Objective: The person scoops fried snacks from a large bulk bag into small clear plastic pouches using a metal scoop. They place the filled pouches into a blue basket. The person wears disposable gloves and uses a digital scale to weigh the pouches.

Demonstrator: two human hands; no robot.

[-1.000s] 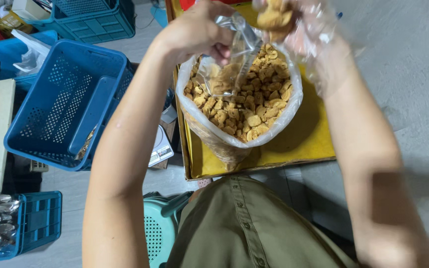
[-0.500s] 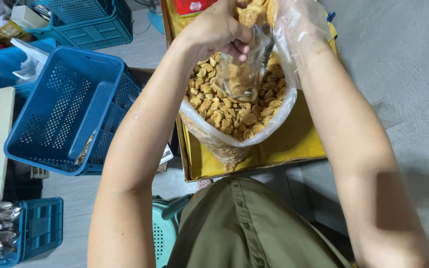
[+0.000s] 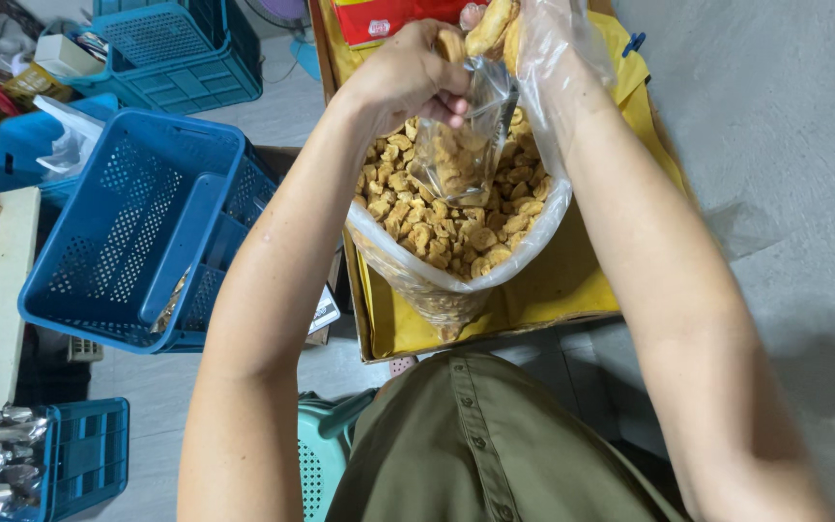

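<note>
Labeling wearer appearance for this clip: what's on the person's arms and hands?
Both forearms are bare, no sleeves showing. Left hand is ungloved. Right hand wears a loose, clear, crinkly disposable plastic glove reaching down the forearm. No watch or jewellery visible. Olive button-front garment below.

Glossy clear plastic pouch [image 3: 461, 145], perforated plastic crate [image 3: 137, 227], seemingly matt cardboard tray [image 3: 572, 280].

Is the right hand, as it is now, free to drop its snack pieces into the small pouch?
Probably yes. The right hand, in a clear plastic glove, holds snack pieces just above the small pouch. The left hand holds the pouch's mouth up over the big bag, and nothing lies between.
</note>
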